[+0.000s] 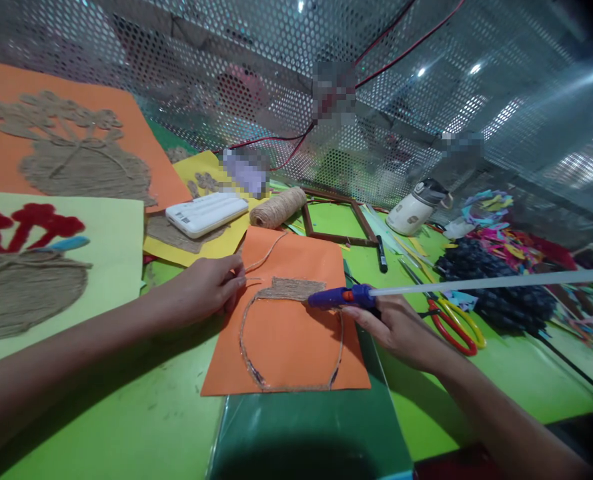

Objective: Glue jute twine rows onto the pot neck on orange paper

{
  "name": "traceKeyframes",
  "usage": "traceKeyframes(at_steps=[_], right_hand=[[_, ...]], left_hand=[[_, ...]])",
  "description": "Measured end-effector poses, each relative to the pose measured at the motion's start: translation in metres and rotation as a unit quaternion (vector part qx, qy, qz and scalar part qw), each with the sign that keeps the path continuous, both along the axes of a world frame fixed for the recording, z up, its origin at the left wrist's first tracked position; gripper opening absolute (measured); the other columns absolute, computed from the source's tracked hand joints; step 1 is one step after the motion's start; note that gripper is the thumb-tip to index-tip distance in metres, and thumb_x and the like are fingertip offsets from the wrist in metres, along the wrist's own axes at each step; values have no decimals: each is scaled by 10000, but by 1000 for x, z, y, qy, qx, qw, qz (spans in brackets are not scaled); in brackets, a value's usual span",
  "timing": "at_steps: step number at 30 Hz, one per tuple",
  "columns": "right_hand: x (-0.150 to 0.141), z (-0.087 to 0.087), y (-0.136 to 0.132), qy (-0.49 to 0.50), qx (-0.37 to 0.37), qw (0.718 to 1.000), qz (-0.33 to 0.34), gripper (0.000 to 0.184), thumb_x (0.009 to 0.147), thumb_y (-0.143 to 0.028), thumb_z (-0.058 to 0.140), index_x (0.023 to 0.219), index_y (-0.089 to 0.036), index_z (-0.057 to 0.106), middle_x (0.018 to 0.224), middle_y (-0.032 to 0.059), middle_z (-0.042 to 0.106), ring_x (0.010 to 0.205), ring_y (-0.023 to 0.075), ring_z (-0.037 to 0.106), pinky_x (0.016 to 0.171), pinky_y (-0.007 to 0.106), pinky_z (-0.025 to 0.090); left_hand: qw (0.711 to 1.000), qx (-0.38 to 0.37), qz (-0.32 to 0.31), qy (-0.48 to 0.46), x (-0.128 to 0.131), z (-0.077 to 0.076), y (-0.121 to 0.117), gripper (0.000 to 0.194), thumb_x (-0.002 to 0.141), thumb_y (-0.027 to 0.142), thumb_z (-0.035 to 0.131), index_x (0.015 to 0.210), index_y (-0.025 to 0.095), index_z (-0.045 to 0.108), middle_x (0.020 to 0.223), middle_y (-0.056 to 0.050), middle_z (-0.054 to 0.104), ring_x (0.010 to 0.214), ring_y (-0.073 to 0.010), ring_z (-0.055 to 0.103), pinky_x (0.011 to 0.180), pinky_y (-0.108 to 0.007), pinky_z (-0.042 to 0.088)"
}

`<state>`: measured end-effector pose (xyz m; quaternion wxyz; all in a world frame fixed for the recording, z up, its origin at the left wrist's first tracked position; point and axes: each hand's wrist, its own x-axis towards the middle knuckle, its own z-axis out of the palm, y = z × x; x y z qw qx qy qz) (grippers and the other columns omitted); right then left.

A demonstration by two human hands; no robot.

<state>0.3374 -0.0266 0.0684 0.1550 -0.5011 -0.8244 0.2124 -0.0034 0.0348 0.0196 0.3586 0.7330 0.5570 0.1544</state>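
Note:
An orange sheet lies on a dark green board in front of me. A vase outline in twine is fixed to it, its neck filled with rows of jute twine. My right hand grips a blue glue gun, with a long white glue stick out of its back. The nozzle points left, at the lower edge of the twine rows. At the sheet's left edge my left hand pinches the loose end of twine.
Behind the sheet are a twine roll, a white power bank, a wooden frame and a black marker. Scissors and a bottle stand to the right. Finished twine vase pictures lie left.

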Motion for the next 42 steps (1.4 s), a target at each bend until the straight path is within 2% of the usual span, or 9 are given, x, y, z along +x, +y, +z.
traceKeyframes(at_steps=[4,8,13,19,29,34,42], right_hand=[[-2,-1,1,13,1,1000,2,403,1100,-424,553,843,-208,777,824,37,748,725,196,674,717,287,514],[-12,1,5,21,2,1000,14,371,1093,-427,561,915,-212,805,814,47,748,736,210,677,737,300,523],[-31,5,10,9,0,1000,23,369,1079,-442,575,951,-192,814,729,31,707,649,192,618,652,285,479],[-47,7,14,49,-20,996,73,318,1099,-382,562,992,-190,792,839,24,747,698,163,625,694,257,479],[-29,7,9,-2,-5,1000,29,397,1095,-449,544,941,-190,803,791,46,736,667,190,629,640,280,452],[-45,7,10,27,-1,999,40,364,1082,-441,569,991,-178,804,810,45,738,677,185,623,657,282,462],[-65,3,18,55,-2,996,67,294,1076,-390,593,1049,-169,785,889,54,754,741,188,638,679,286,464]], left_hand=[[1000,6,2,8,0,0,0,278,918,497,505,779,261,555,614,-42,753,573,-221,664,615,-347,435],[1000,0,3,13,1,1,0,272,926,493,494,793,262,548,614,-39,751,563,-212,658,598,-339,426],[1000,-7,3,11,1,4,-3,268,938,495,495,813,264,547,615,-41,740,564,-223,658,579,-335,414],[1000,1,8,29,4,7,-4,264,945,477,492,802,260,542,614,-32,718,578,-222,649,581,-329,416],[1000,-7,4,8,2,4,-3,267,940,493,497,818,258,533,642,-51,755,591,-231,670,573,-326,434],[1000,-4,3,16,0,0,-2,282,954,501,481,822,259,544,643,-44,745,584,-230,671,574,-330,440],[1000,8,0,29,3,4,-3,299,944,499,479,784,253,539,645,-48,744,587,-225,665,604,-333,425]])
